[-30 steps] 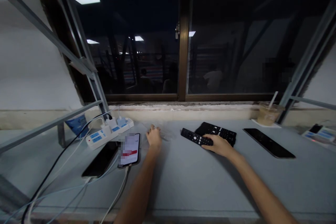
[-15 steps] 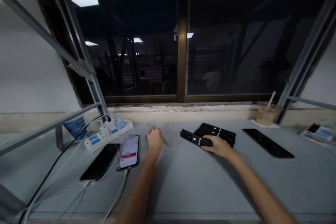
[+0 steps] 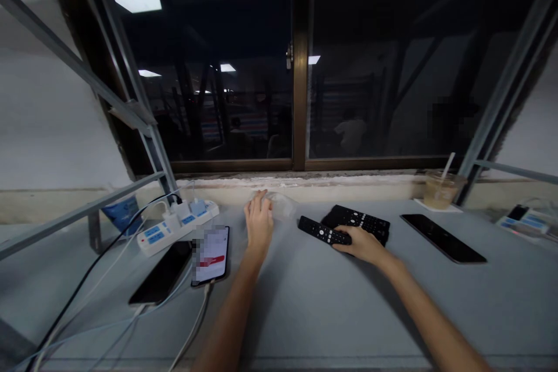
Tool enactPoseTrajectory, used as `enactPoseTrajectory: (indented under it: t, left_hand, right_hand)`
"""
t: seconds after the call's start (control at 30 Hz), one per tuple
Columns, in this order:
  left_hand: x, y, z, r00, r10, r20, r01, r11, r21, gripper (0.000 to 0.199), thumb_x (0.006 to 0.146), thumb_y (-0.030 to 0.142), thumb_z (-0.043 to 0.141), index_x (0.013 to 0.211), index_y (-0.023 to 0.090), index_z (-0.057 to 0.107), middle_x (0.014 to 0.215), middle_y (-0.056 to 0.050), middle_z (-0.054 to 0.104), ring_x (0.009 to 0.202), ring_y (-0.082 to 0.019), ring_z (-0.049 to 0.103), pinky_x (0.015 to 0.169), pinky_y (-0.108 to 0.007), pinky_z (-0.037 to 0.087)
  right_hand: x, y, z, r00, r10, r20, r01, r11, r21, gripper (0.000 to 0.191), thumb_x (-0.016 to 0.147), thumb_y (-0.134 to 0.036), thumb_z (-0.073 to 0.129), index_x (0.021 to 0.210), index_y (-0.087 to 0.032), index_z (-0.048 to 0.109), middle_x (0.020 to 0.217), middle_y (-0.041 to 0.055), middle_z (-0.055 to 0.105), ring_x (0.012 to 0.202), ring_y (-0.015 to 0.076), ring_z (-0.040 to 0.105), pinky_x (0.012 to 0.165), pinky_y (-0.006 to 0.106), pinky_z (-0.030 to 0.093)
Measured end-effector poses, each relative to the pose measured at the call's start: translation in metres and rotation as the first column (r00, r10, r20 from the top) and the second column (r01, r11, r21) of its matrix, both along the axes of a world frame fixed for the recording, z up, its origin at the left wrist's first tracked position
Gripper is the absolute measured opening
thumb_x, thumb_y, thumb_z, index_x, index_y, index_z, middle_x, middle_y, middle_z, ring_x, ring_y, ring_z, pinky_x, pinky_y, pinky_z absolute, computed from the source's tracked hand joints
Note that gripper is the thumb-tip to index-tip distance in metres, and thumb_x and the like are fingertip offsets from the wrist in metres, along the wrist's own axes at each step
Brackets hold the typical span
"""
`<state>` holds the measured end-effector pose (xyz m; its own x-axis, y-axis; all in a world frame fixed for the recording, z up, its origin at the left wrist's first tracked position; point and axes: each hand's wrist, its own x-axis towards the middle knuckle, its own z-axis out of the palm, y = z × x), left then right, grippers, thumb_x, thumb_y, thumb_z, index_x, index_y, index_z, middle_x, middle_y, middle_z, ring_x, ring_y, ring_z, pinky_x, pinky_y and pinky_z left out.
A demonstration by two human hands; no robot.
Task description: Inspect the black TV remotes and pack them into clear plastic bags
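Note:
My right hand (image 3: pixel 360 244) grips the near end of a black remote control (image 3: pixel 318 231), which points to the left. Just behind it lie more black remotes (image 3: pixel 364 220) in a dark cluster, partly covered by my hand. My left hand (image 3: pixel 259 222) is near the back of the table, its fingers bent around the edge of a crumpled piece of clear plastic (image 3: pixel 281 205), perhaps a bag. The plastic is thin and hard to make out against the wall ledge.
At left, a lit phone (image 3: pixel 211 256) and a dark phone (image 3: pixel 161 273) lie plugged into cables beside a white power strip (image 3: pixel 174 229). To the right are a dark phone-like slab (image 3: pixel 442 238) and a plastic cup with a straw (image 3: pixel 440 190). Metal posts frame both sides.
My left hand has moved up and away toward the ledge; the clear plastic now shows spread beside its fingers. My right hand keeps the remote in nearly the same place.

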<state>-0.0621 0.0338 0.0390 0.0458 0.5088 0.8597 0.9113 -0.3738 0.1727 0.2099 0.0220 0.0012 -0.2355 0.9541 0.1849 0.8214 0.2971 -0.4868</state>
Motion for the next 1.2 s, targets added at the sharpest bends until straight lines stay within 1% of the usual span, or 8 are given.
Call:
enactPoseTrajectory:
  t: [0.1, 0.17, 0.33, 0.43, 0.57, 0.77, 0.9, 1.2]
  left_hand:
    - [-0.001, -0.002, -0.002, 0.997, -0.076, -0.013, 0.078, 0.985, 0.151, 0.031, 0.074, -0.005, 0.032, 0.077, 0.019, 0.05, 0.118, -0.006, 0.058, 0.121, -0.019, 0.042, 0.096, -0.038, 0.031]
    - [0.0, -0.001, -0.004, 0.994, -0.095, -0.051, 0.101, 0.986, 0.13, 0.036, 0.073, -0.007, 0.031, 0.086, 0.019, 0.053, 0.114, -0.006, 0.059, 0.121, -0.019, 0.042, 0.097, -0.038, 0.029]
    - [0.007, 0.005, -0.011, 0.967, -0.084, -0.24, 0.016, 0.962, -0.273, 0.056, 0.07, -0.005, 0.043, 0.12, 0.02, 0.046, 0.106, -0.006, 0.059, 0.11, -0.021, 0.049, 0.097, -0.037, 0.031]
    - [0.013, 0.008, -0.02, 0.932, -0.174, -0.319, -0.005, 0.872, -0.489, 0.047, 0.073, 0.005, 0.053, 0.117, 0.021, 0.052, 0.105, -0.008, 0.057, 0.103, -0.022, 0.05, 0.094, -0.038, 0.034]
    - [0.02, 0.009, -0.028, 0.903, -0.302, -0.306, 0.069, 0.804, -0.59, 0.034, 0.079, 0.015, 0.052, 0.111, 0.023, 0.058, 0.106, -0.007, 0.057, 0.102, -0.021, 0.05, 0.093, -0.036, 0.034]
    - [0.019, 0.009, -0.02, 0.921, -0.334, -0.201, 0.171, 0.809, -0.562, 0.047, 0.072, -0.004, 0.042, 0.103, 0.025, 0.063, 0.103, -0.001, 0.06, 0.1, -0.015, 0.053, 0.091, -0.031, 0.035]
    - [0.018, 0.01, -0.021, 0.94, -0.302, -0.16, 0.186, 0.844, -0.502, 0.037, 0.074, -0.002, 0.042, 0.088, 0.023, 0.066, 0.098, 0.0, 0.062, 0.094, -0.015, 0.055, 0.088, -0.032, 0.037]
    - [0.02, 0.013, -0.028, 0.982, -0.178, -0.065, 0.142, 0.918, -0.37, 0.014, 0.075, 0.008, 0.055, 0.071, 0.02, 0.063, 0.096, -0.001, 0.06, 0.088, -0.017, 0.054, 0.086, -0.035, 0.04]
  right_hand:
    - [0.0, 0.0, 0.0, 1.0, 0.013, -0.019, -0.013, 1.0, 0.003, 0.037, 0.071, -0.038, 0.059, 0.106, -0.026, 0.062, 0.104, 0.0019, 0.068, 0.096, 0.024, 0.061, 0.078, 0.032, 0.044]
    - [0.0, 0.0, 0.0, 0.999, 0.013, -0.029, -0.013, 1.0, 0.003, 0.038, 0.07, -0.038, 0.059, 0.106, -0.026, 0.062, 0.105, 0.0025, 0.067, 0.097, 0.0245, 0.061, 0.079, 0.032, 0.043]
    - [-0.001, -0.001, 0.002, 1.0, 0.008, -0.005, -0.008, 1.0, 0.007, 0.037, 0.071, -0.038, 0.058, 0.105, -0.025, 0.063, 0.104, 0.0032, 0.068, 0.096, 0.0248, 0.061, 0.078, 0.032, 0.044]
    - [-0.001, 0.0, 0.001, 1.0, 0.018, 0.001, -0.018, 1.0, 0.021, 0.035, 0.071, -0.038, 0.058, 0.104, -0.026, 0.063, 0.104, 0.0027, 0.068, 0.096, 0.0242, 0.062, 0.079, 0.032, 0.044]
    - [0.0, 0.002, -0.003, 1.0, 0.026, 0.017, -0.027, 0.999, 0.044, 0.036, 0.072, -0.039, 0.058, 0.105, -0.026, 0.063, 0.105, 0.003, 0.068, 0.097, 0.0244, 0.061, 0.08, 0.032, 0.044]
    - [-0.002, 0.004, -0.001, 0.999, 0.046, -0.002, -0.045, 0.979, 0.198, 0.031, 0.078, -0.036, 0.052, 0.106, -0.026, 0.062, 0.106, 0.0046, 0.065, 0.097, 0.0219, 0.061, 0.082, 0.034, 0.046]
    - [-0.006, 0.002, 0.009, 0.997, 0.038, -0.061, -0.018, 0.952, 0.304, 0.028, 0.081, -0.036, 0.049, 0.107, -0.03, 0.061, 0.105, 0.0027, 0.063, 0.093, 0.0197, 0.061, 0.08, 0.033, 0.047]
    - [-0.015, -0.008, 0.026, 0.865, -0.157, -0.477, 0.381, 0.824, 0.419, 0.033, 0.076, -0.045, 0.055, 0.101, -0.024, 0.061, 0.102, 0.0057, 0.066, 0.093, 0.0239, 0.061, 0.083, 0.034, 0.046]
